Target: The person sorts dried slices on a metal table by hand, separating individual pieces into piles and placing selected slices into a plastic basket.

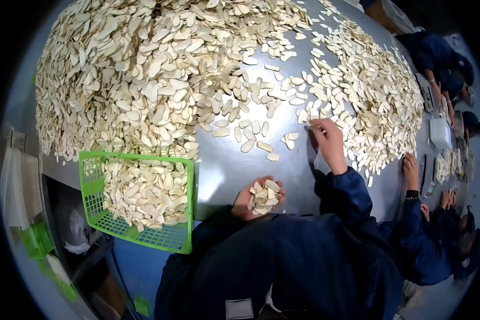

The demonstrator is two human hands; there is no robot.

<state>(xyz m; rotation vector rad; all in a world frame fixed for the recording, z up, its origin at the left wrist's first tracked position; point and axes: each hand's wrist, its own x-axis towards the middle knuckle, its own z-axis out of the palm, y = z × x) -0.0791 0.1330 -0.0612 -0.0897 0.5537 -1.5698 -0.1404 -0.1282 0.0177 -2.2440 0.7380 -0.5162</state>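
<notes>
My left hand (244,202) is cupped near my body at the table's front edge, its fingers curled round a small heap of pale dried slices (265,197). My right hand (330,143) reaches over the metal table (224,170), with thumb and forefinger pinched together on a pale slice (313,115) at the left border of the right-hand pile (378,90). The slices are flat, cream-coloured and mostly oval. Several loose slices (248,145) lie between the piles, left of my right hand.
A much larger slice pile (128,69) covers the table's left side. At its front, a green plastic basket (191,213) stands tilted, partly filled with slices. Co-workers in dark sleeves (410,226) sit to the right, near a white container (440,133). Stacked trays (24,184) stand far left.
</notes>
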